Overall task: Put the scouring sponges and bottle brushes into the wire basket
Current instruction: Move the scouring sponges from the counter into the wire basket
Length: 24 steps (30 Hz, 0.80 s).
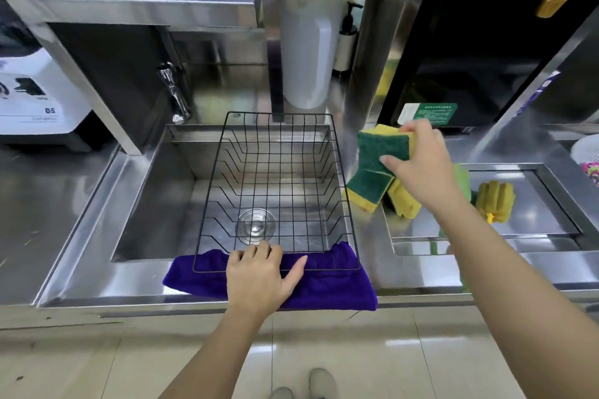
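Observation:
A black wire basket (275,191) sits across the steel sink, its near rim on a purple cloth (334,285). My left hand (261,275) rests on that near rim and the cloth, fingers curled over the wire. My right hand (421,165) holds a green-and-yellow scouring sponge (382,144) in the air just right of the basket. Two more sponges (369,188) (405,201) lie on the counter below it. A yellow bottle brush head (496,201) with a green handle lies on the recessed lid further right, partly hidden by my forearm.
The sink (152,204) has a drain (256,225) under the basket and a tap (175,94) at its back left. A pump bottle (346,39) and a white cylinder stand behind. A white appliance (35,97) sits at far left.

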### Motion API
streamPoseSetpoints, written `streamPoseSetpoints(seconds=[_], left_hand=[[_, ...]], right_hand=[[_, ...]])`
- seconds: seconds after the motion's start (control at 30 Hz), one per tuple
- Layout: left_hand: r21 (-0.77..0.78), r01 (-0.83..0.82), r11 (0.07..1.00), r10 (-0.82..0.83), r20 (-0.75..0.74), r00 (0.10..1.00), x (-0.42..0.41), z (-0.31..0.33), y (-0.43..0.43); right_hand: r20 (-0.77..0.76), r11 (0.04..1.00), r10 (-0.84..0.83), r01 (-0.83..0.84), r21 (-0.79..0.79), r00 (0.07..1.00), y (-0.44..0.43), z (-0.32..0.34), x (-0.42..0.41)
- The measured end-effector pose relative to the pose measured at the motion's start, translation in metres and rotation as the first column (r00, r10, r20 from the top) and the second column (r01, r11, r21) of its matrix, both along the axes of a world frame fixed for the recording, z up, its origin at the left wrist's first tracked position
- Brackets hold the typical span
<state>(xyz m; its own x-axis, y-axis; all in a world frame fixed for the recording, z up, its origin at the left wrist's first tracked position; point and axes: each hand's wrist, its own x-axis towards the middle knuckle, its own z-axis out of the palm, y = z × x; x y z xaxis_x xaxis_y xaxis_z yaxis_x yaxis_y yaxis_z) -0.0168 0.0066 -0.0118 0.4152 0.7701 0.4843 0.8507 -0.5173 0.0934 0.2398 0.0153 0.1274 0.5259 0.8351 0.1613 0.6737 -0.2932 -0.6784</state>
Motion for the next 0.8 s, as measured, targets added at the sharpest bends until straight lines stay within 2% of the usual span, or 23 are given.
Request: streamPoseSetpoints(seconds=[0.1,0.2,0.3,0.4,0.5,0.67,0.8], left_hand=[[0.016,0.02,1.0,-0.021,0.008,1.0,-0.001,-0.003,0.0],[0.04,0.026,0.999,-0.026,0.006,1.0,-0.002,-0.005,0.001],[0.066,0.018,0.998,-0.019,0.012,1.0,-0.002,-0.008,0.001],[0.084,0.007,0.996,-0.01,0.045,0.999,-0.003,-0.01,0.002],[0.085,0.018,0.996,-0.023,0.061,0.998,-0.003,-0.009,0.001],[0.077,0.007,0.997,-0.012,0.065,0.998,-0.003,-0.009,0.0],[0.047,0.002,0.999,-0.003,0.025,1.0,-0.003,-0.009,0.001]], right_hand=[[-0.238,0.997,0.065,-0.052,0.064,0.969,0.02,-0.004,-0.032],[-0.519,0.995,0.098,-0.095,0.032,0.849,0.037,-0.022,-0.063],[-0.659,0.974,0.107,-0.21,-0.08,0.745,0.05,-0.05,-0.088],[-0.739,0.906,0.087,-0.361,-0.22,0.668,0.058,-0.08,-0.109],[-0.726,0.828,0.082,-0.452,-0.331,0.683,0.06,-0.099,-0.123],[-0.67,0.702,0.204,-0.584,-0.408,0.713,0.061,-0.117,-0.135],[-0.499,0.661,0.393,-0.614,-0.43,0.772,0.064,-0.122,-0.138]])
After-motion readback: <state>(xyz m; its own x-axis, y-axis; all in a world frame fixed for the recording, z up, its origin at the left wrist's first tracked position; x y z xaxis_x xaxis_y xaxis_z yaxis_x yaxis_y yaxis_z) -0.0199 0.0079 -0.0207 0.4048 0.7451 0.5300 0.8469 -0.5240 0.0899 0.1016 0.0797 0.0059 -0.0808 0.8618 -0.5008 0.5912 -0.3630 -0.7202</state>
